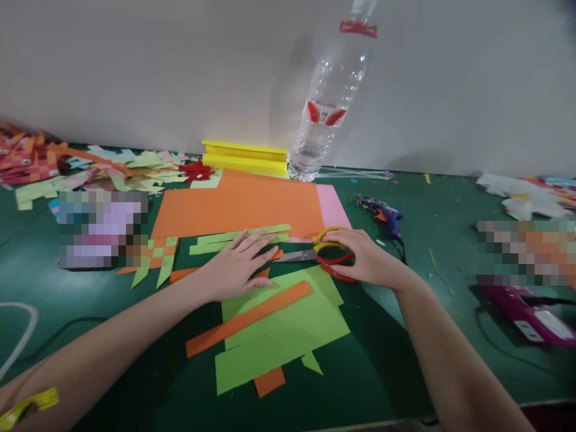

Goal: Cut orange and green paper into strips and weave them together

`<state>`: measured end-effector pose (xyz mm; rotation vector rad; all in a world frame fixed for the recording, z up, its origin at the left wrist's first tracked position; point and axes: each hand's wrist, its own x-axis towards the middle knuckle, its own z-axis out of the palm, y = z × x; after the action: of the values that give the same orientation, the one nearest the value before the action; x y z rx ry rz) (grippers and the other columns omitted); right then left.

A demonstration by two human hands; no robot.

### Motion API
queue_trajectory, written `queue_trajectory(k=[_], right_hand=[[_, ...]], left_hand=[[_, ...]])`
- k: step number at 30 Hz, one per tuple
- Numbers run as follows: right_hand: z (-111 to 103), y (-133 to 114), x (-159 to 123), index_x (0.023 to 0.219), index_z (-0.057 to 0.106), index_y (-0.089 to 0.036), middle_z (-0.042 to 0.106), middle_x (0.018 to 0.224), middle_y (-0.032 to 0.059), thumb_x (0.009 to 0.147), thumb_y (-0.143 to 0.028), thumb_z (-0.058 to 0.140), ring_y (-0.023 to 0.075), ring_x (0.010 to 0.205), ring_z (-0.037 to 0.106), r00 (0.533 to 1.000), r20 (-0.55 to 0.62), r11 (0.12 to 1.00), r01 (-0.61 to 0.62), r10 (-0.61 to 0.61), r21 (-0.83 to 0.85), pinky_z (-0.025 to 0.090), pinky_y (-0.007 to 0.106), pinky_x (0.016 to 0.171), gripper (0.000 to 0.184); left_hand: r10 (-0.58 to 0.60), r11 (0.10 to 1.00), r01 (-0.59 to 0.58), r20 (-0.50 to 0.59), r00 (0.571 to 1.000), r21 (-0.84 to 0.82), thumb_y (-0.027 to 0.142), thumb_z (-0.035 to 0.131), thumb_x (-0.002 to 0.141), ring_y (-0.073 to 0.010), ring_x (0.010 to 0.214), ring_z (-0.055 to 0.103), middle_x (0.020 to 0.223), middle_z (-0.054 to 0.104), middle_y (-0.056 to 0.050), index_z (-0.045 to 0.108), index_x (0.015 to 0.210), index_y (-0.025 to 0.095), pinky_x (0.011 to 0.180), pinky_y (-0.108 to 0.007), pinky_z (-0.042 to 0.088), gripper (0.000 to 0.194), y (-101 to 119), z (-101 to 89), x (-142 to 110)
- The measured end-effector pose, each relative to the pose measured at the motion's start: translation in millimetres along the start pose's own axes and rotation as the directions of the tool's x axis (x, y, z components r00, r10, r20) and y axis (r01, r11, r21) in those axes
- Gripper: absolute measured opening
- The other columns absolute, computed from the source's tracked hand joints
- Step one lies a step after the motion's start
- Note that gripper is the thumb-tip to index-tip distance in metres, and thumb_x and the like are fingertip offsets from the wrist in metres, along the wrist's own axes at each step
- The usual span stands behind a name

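My left hand (236, 264) lies flat with fingers stretched out over green and orange paper strips (238, 238) on the green table (405, 198). My right hand (366, 258) rests on the red and yellow handles of a pair of scissors (321, 257), fingers curled over them; the blades point left toward my left hand. Below both hands lie light green paper sheets (288, 333) crossed by a long orange strip (249, 318). Behind them a large orange sheet (243, 204) covers a pink one (333, 207).
A clear plastic bottle (328, 102) stands at the wall beside a yellow folded stack (245, 157). A blue glue gun (382, 213) lies right of the pink sheet. Paper scraps pile at the far left (90, 168); a woven piece (157, 258) and a purple device (531, 315) lie nearby.
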<state>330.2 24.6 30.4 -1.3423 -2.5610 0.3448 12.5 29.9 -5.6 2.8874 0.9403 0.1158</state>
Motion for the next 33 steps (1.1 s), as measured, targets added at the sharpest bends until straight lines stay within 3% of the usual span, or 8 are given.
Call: queue_trajectory(k=[8, 14, 17, 20, 27, 33], right_hand=[[-2, 4, -1, 0.116, 0.058, -0.025, 0.064, 0.123, 0.0091, 0.076, -0.036, 0.065, 0.0322, 0.118, 0.057, 0.999, 0.009, 0.999, -0.04, 0.04, -0.01, 0.04, 0.05, 0.098, 0.042], [1, 10, -1, 0.117, 0.058, -0.026, 0.064, 0.124, 0.0087, 0.076, -0.037, 0.064, 0.0325, 0.119, 0.056, 1.0, -0.013, 1.0, -0.021, 0.021, -0.004, 0.039, 0.052, 0.099, 0.043], [1, 11, -1, 0.119, 0.057, -0.026, 0.062, 0.126, 0.0081, 0.077, -0.037, 0.064, 0.0318, 0.12, 0.055, 1.0, -0.006, 1.0, -0.015, 0.015, -0.001, 0.038, 0.051, 0.101, 0.043], [0, 11, -1, 0.119, 0.057, -0.026, 0.062, 0.126, 0.0081, 0.078, -0.037, 0.064, 0.031, 0.121, 0.054, 1.0, 0.008, 1.0, -0.011, 0.01, 0.001, 0.038, 0.05, 0.101, 0.043], [3, 12, -2, 0.122, 0.057, -0.026, 0.061, 0.128, 0.0078, 0.079, -0.037, 0.064, 0.0309, 0.124, 0.052, 1.0, -0.006, 1.0, -0.004, 0.004, -0.022, 0.039, 0.05, 0.102, 0.045], [5, 14, 0, 0.124, 0.057, -0.027, 0.06, 0.129, 0.0086, 0.08, -0.038, 0.062, 0.0316, 0.124, 0.051, 0.999, -0.024, 1.0, 0.027, -0.027, -0.009, 0.04, 0.051, 0.102, 0.045]], left_hand=[[-0.036, 0.999, 0.036, -0.041, 0.999, -0.001, 0.063, 0.022, 0.096, -0.0291, 0.145, 0.011, 0.158, 0.02, -0.008, 0.026, 0.149, 0.022, 0.117, -0.052, 0.013, 0.067, 0, 1.8, 14], [0.067, 0.998, -0.067, -0.022, 0.997, -0.003, 0.031, 0.031, 0.102, -0.0243, 0.145, 0.017, 0.156, 0.026, 0.002, 0.035, 0.144, 0.033, 0.116, -0.046, 0.021, 0.042, -14, -12.8, 9], [0.099, 0.995, -0.099, -0.033, 0.995, -0.003, 0.007, 0.03, 0.094, -0.02, 0.145, 0.015, 0.156, 0.026, 0.005, 0.037, 0.142, 0.033, 0.116, -0.043, 0.022, 0.055, -24, -14.0, 8], [0.135, 0.991, -0.135, -0.026, 0.991, -0.009, -0.004, 0.031, 0.082, -0.017, 0.146, 0.011, 0.157, 0.023, 0.007, 0.033, 0.143, 0.034, 0.117, -0.043, 0.018, 0.073, -29, -10.2, 10], [0.142, 0.989, -0.142, 0.006, 0.99, -0.046, -0.008, 0.031, 0.08, -0.0152, 0.146, 0.01, 0.158, 0.02, 0.006, 0.027, 0.146, 0.034, 0.117, -0.041, 0.018, 0.078, -29, -7.2, 12], [0.112, 0.991, -0.111, 0.015, 0.994, -0.07, -0.008, 0.032, 0.08, -0.0194, 0.146, 0.007, 0.159, 0.011, 0.008, 0.026, 0.146, 0.037, 0.116, -0.043, 0.022, 0.081, -31, -7.4, 11]])
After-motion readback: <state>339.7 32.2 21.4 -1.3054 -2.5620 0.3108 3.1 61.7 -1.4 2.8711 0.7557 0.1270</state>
